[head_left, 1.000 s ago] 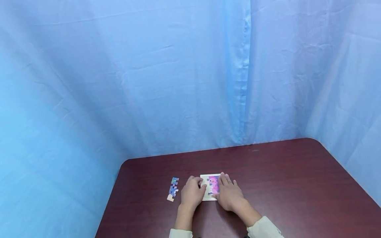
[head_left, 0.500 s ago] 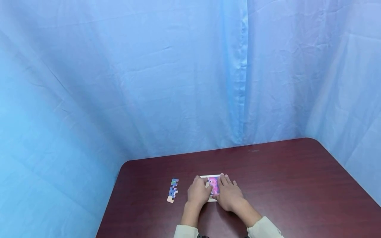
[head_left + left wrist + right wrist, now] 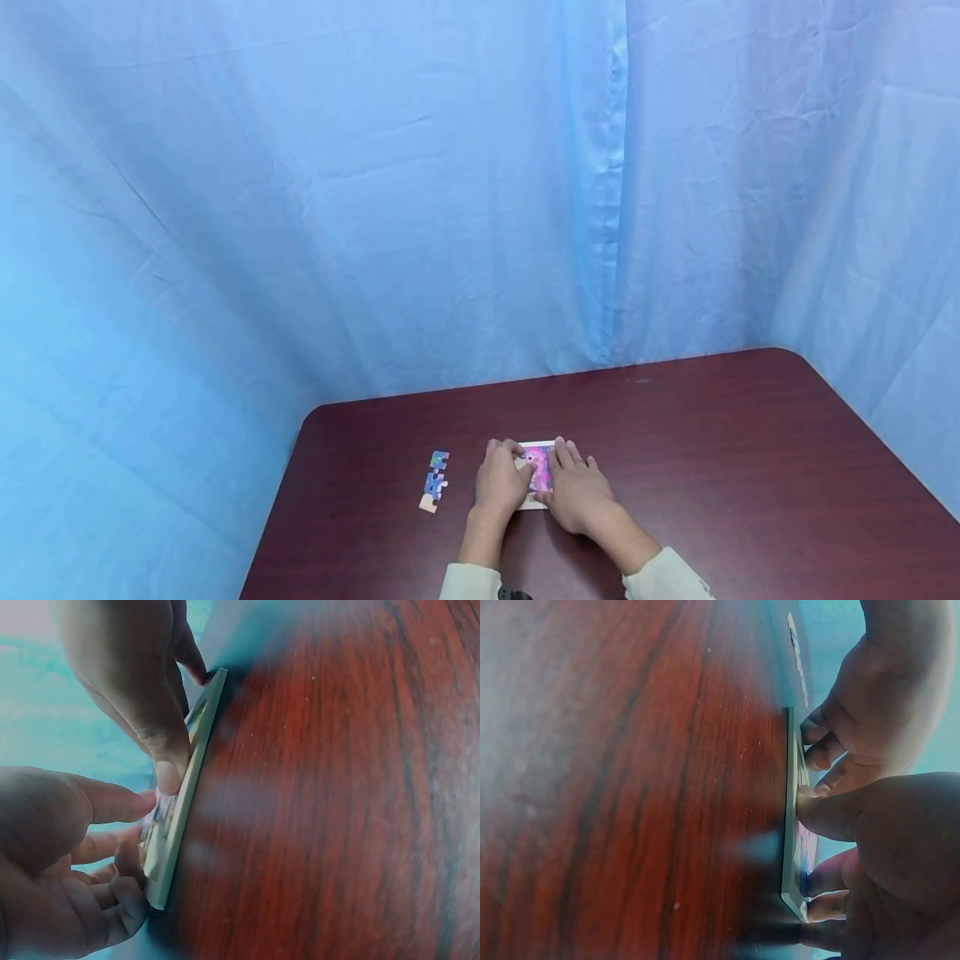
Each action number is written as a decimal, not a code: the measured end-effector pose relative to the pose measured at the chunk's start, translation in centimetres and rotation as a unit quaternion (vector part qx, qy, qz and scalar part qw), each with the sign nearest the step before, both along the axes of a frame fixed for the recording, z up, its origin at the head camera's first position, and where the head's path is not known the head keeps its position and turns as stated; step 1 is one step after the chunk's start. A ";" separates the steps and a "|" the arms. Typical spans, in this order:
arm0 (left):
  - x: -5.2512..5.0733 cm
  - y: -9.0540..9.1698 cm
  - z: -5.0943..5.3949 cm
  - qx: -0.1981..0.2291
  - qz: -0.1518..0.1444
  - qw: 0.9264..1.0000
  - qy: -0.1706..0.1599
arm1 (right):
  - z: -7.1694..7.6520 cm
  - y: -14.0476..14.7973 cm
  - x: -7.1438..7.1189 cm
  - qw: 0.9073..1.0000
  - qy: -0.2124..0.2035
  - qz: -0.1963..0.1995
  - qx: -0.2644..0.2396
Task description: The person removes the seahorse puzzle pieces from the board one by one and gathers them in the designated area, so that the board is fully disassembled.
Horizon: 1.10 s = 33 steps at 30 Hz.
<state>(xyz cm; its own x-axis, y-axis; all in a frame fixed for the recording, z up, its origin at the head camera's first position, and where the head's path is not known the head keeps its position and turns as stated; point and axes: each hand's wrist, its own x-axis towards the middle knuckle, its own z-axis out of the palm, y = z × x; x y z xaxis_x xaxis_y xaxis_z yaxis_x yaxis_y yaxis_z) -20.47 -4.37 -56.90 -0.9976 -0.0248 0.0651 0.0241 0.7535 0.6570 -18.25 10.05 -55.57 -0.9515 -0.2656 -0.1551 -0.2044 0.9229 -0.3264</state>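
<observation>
A small jigsaw puzzle board point(image 3: 534, 504) with a pale rim lies on the table, with a pink-and-purple picture section point(image 3: 539, 468) in it. My left hand point(image 3: 501, 481) bends over the board's left side, fingers curled, thumb over the pink part. In the left wrist view, its thumb point(image 3: 120, 801) reaches the picture, and other fingertips bend by the board's left end; whether they pinch a piece is hidden. My right hand point(image 3: 577, 492) lies over the board's right side with straight fingers. Its thumb point(image 3: 821, 810) presses on the board in the right wrist view.
Several joined puzzle pieces point(image 3: 434, 483), blue and cream, lie in a strip on the table left of the board. The dark red wooden table point(image 3: 697, 450) has rounded far corners. Blue curtains point(image 3: 450, 208) hang behind it and at the sides.
My left hand has moved right, from the board's left edge to over the pink section, then stayed nearly still. My right hand keeps its place, and the strip of pieces looks the same.
</observation>
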 end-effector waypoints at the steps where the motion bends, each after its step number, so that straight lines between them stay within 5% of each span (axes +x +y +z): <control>1: -0.1 0.0 -0.1 0.006 -0.002 1.000 -0.002 | 0.0 0.0 0.0 1.000 -0.001 0.000 0.001; 9: 0.0 -0.2 -0.5 0.032 -0.016 0.999 -0.018 | -0.1 0.1 -0.1 1.000 -0.013 0.001 0.008; 33: 0.0 -0.7 -0.6 0.059 -0.012 0.998 0.009 | 0.0 -0.1 -0.2 1.000 -0.007 -0.001 -0.005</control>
<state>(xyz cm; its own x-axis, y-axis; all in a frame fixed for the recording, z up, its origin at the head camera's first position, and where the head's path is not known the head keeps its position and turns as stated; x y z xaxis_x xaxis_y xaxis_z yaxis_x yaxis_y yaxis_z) -20.46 -5.07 -57.48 -0.9966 -0.0102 0.0817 0.0537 0.6706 0.7399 -18.42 9.96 -55.56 -0.9500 -0.2652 -0.1649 -0.1980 0.9198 -0.3389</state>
